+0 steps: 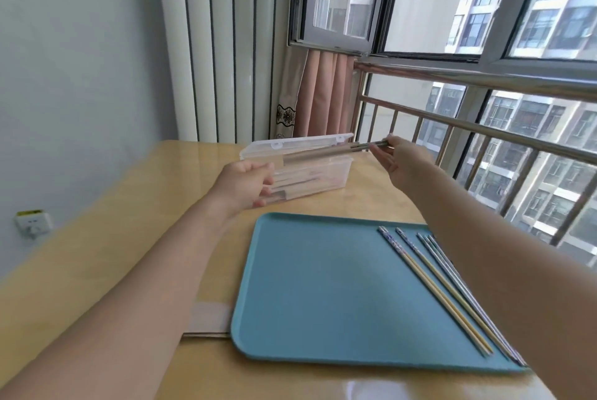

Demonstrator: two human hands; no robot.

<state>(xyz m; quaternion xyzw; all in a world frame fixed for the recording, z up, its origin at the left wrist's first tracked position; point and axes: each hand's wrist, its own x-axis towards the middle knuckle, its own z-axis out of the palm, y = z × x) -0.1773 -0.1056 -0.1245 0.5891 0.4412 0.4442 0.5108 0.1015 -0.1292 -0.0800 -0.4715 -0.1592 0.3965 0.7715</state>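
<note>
We are working over the clear box (323,173) in the middle of the frame, which is sitting on the wooden table (97,238) with its lid (297,145) tipped back toward the window. Our left hand (245,185) is curling its thumb and fingers round the box's left end. It seems to be gripping there so that the light plastic is not sliding while we are loading it.

Our right hand (399,159), just right of centre, is pinching one end of a pair of chopsticks (332,151) between thumb and fingers. We are holding the pair nearly level, lengthwise above the open box and just in front of the lid. The box is narrow, so the sticks are only going to fit if they are lined up with its long side. A few pale sticks are lying inside, though the cloudy wall is blurring them.

In the lower right of the frame, the blue tray (323,286) is carrying the loose chopsticks (445,290). They are lying side by side along its right edge, partly under our right forearm, within easy reach for picking up.
</note>
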